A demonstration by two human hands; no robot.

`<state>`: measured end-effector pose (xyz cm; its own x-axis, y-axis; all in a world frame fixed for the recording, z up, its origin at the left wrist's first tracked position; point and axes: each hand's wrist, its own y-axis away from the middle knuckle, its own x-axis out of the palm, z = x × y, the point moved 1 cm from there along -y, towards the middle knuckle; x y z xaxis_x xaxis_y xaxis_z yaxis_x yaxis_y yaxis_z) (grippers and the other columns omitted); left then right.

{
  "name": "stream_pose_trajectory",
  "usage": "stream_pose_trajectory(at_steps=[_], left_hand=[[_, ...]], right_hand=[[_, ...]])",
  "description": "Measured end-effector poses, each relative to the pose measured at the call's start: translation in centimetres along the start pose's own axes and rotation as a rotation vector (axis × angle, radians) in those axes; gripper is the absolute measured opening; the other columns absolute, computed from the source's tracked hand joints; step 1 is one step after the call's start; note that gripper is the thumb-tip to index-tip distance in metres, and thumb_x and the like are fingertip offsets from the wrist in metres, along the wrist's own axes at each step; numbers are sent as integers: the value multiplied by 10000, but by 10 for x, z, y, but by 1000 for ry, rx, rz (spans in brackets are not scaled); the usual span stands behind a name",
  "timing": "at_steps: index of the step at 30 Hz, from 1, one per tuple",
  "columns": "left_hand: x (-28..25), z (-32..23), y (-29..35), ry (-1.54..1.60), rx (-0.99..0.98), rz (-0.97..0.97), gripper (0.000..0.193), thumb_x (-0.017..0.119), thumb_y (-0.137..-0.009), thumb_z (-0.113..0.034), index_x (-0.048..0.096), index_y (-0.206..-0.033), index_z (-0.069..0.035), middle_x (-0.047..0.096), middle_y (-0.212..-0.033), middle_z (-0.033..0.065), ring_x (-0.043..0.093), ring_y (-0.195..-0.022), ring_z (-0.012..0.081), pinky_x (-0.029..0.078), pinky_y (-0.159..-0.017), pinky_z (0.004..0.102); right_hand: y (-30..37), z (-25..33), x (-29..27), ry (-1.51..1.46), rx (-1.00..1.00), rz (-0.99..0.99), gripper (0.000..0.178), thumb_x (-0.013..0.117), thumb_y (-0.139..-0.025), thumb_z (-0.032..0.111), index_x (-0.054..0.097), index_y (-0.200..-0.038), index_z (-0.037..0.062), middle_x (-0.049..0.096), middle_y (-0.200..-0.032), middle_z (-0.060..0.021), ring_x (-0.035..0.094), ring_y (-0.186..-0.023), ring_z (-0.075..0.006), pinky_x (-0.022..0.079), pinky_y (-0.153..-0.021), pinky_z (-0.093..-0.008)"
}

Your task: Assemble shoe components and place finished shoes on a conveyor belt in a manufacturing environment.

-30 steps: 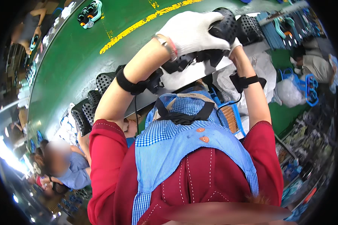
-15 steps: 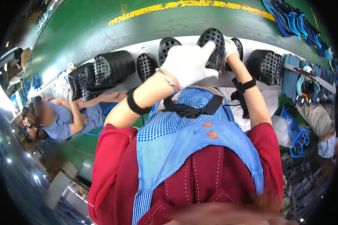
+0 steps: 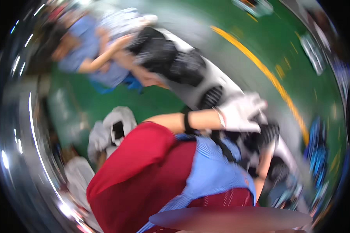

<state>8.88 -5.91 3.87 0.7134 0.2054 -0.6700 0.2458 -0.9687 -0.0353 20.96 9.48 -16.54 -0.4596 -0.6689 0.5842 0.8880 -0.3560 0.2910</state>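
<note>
My left hand [image 3: 240,113], in a white glove, reaches over the work surface with fingers and thumb apart, though motion smears them. Just below its fingertips is a black perforated shoe part [image 3: 261,136], shaped like a clog. My right hand [image 3: 271,144], also gloved and mostly hidden, grips that part from its far side. Whether the left fingers touch it cannot be made out. Another black perforated shoe part [image 3: 211,97] lies left of my left wrist.
Blurred stacks of black shoe parts [image 3: 186,66] stand further along the narrow pale bench [image 3: 225,79]. A seated person in blue [image 3: 79,42] works at its far left end. Blue items [image 3: 317,151] lie at right. A grey-white covered object [image 3: 124,112] stands behind my left arm.
My view has swung to the left, tilting the bench diagonally and blurring the scene. The right hand still has the shoe part; the left hand stays close to it.
</note>
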Motion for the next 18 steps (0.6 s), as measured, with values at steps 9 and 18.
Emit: stream_pose_trajectory(at_steps=[9, 18], left_hand=[[90, 78, 32, 579, -710, -178, 864, 412, -854, -682, 457, -1326, 40, 555, -1246, 270, 525, -1177, 402, 404, -1027, 427], [122, 89, 20, 605, -715, -271, 546, 428, -941, -472, 582, -1239, -41, 608, -1218, 195, 572, -1127, 341, 453, -947, 423]], right_hand=[[-132, -143, 292, 96, 390, 953, 402, 418, -982, 400, 611, -1194, 119, 633, -1120, -40, 592, -1020, -210, 462, -936, -363], [-60, -225, 339, 206, 546, 1178, 375, 438, -967, 374, 616, -1165, 111, 633, -1078, -39, 590, -980, -203, 465, -902, -354]])
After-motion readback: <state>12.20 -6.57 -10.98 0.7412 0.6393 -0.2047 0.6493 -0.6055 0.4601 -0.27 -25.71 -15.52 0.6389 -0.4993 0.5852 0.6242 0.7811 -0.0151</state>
